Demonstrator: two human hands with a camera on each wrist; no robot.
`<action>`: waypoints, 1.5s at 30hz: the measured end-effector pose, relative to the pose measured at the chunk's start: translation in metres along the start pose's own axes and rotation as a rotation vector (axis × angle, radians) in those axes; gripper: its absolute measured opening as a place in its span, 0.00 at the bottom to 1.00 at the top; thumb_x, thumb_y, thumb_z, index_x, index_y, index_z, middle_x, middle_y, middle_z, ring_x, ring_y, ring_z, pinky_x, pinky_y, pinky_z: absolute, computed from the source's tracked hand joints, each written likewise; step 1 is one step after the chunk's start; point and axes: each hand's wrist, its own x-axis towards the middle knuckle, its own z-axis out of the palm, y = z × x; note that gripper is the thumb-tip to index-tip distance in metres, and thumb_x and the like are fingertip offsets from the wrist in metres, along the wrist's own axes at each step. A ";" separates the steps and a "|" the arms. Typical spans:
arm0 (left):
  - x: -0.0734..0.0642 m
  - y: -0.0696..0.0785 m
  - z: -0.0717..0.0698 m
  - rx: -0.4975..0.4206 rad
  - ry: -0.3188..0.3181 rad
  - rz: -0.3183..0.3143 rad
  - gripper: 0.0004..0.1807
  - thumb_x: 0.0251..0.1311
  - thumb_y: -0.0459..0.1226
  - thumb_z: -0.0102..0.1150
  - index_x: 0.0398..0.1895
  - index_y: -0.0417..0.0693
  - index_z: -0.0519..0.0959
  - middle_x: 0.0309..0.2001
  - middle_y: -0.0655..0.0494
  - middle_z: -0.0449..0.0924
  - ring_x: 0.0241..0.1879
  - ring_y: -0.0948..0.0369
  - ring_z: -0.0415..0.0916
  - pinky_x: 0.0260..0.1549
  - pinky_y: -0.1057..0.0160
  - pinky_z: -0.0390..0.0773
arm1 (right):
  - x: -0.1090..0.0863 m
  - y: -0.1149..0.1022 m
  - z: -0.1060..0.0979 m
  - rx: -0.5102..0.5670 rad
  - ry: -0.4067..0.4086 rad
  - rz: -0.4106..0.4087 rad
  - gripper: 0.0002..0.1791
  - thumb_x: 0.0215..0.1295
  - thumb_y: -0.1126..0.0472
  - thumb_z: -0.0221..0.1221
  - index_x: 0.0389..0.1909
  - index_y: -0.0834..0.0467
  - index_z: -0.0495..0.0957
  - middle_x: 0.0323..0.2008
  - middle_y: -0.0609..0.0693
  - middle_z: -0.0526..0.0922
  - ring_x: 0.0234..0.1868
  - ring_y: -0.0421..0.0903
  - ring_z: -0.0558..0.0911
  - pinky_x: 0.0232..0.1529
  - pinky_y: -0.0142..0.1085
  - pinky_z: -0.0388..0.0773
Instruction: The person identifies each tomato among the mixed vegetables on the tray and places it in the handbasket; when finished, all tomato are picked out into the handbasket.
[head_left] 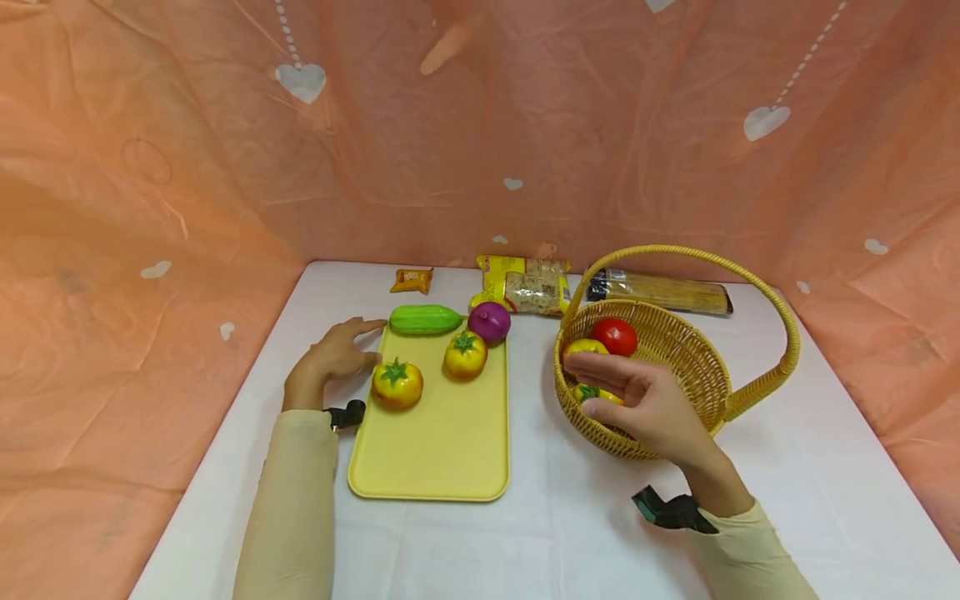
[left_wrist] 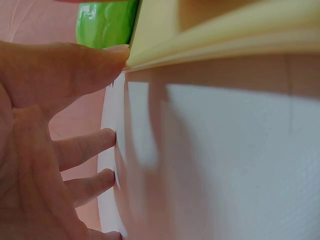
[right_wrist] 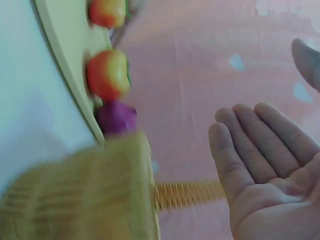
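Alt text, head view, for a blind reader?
A person's open right hand hovers over a wicker basket with a red tomato and yellow ones; the left hand is at the left edge of a yellow tray. The tray holds two yellow tomatoes, with a purple onion and green vegetable at its far end.

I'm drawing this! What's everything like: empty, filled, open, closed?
Basket: upright, partly filled
Tray: flat, partly covered
Left hand: fingers extended, at tray's edge
Right hand: empty, fingers straight, over basket
Orange packet: seal unclear
Yellow packaging: filled, seal unclear
Long packet: filled, seal unclear
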 end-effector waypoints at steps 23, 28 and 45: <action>0.000 0.001 0.001 -0.002 -0.001 0.001 0.39 0.72 0.39 0.63 0.85 0.49 0.65 0.86 0.27 0.48 0.85 0.27 0.45 0.72 0.11 0.41 | 0.100 0.033 0.120 0.233 -0.176 0.090 0.30 0.70 0.63 0.73 0.71 0.66 0.80 0.69 0.65 0.84 0.73 0.67 0.80 0.68 0.40 0.83; 0.000 0.002 0.000 -0.003 -0.003 -0.014 0.39 0.72 0.40 0.63 0.85 0.49 0.65 0.86 0.27 0.48 0.85 0.27 0.45 0.73 0.12 0.42 | 0.115 0.043 0.139 0.101 -0.185 0.084 0.31 0.69 0.63 0.74 0.71 0.67 0.80 0.70 0.66 0.82 0.72 0.57 0.83 0.71 0.38 0.80; -0.001 0.000 0.000 0.015 0.002 0.005 0.38 0.73 0.40 0.62 0.85 0.50 0.65 0.86 0.27 0.49 0.85 0.27 0.46 0.71 0.10 0.44 | 0.143 0.050 0.176 -0.275 -0.172 0.151 0.33 0.65 0.54 0.79 0.69 0.62 0.83 0.64 0.56 0.89 0.63 0.49 0.89 0.65 0.39 0.85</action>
